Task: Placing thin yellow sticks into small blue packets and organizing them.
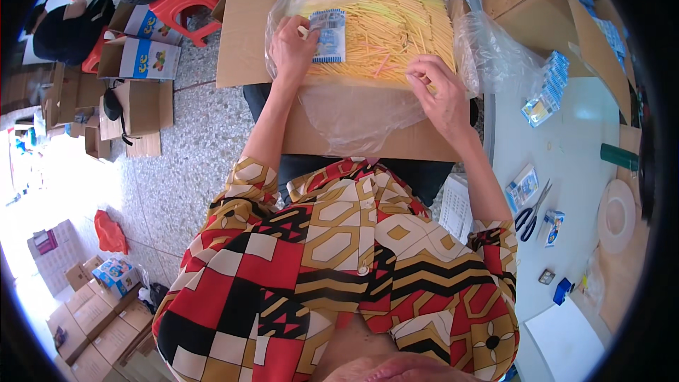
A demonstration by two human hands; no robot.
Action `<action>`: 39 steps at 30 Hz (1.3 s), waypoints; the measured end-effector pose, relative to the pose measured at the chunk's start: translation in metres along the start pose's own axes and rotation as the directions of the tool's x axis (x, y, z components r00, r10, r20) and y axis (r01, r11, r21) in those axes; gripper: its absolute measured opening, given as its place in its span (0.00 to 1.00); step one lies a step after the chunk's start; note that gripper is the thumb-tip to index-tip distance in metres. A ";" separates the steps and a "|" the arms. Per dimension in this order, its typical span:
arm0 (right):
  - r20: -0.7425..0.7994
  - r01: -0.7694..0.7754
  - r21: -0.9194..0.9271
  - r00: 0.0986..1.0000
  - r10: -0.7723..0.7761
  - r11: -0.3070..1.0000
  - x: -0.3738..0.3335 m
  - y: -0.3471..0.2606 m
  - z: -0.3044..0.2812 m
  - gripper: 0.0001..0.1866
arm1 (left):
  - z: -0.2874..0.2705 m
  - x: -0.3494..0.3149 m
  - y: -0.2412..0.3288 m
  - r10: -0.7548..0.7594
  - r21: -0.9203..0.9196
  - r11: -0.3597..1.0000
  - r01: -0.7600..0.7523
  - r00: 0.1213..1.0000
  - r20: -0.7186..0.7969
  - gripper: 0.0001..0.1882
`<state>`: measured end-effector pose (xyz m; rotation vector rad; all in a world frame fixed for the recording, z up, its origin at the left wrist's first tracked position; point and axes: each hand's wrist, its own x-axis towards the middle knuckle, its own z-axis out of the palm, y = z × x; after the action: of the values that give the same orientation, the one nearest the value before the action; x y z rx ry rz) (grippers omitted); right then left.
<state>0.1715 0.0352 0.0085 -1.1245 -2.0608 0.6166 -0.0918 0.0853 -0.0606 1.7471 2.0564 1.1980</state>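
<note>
A cardboard box (247,39) lined with a clear plastic bag (346,117) stands in front of me. Inside lies a heap of thin yellow sticks (396,25), a few of them pinkish. My left hand (291,48) is closed on the left edge of a small blue-and-white packet (329,37), which is above the sticks. Over the near right part of the heap is my right hand (437,88), thumb and fingertips pressed together. Whether anything small is between them, I cannot make out.
On the pale table at right are scissors (534,211), a strip of blue packets (548,88), loose packets (522,185), a tape roll (616,216) and white paper (564,336). A red stool (187,3) and cartons (134,110) stand at left. Another person (74,25) is at far left.
</note>
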 end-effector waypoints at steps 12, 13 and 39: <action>0.217 -0.296 0.310 0.947 0.236 0.903 0.055 -0.007 0.018 0.12 | -0.025 -0.030 0.055 0.082 -0.797 0.546 0.258 0.930 0.357 0.07; 0.215 -0.300 0.309 0.946 0.241 0.902 0.054 -0.008 0.016 0.12 | -0.028 -0.033 0.064 0.105 -0.811 0.506 0.293 0.913 0.395 0.08; 0.309 -0.247 0.279 0.938 0.156 0.928 0.052 -0.021 -0.022 0.06 | -0.028 -0.059 0.103 0.251 -0.580 0.195 0.791 0.532 0.809 0.17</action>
<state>0.1582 0.0708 0.0550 -1.1173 -1.9923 1.2274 -0.0150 0.0182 0.0067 0.7492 0.6109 0.8503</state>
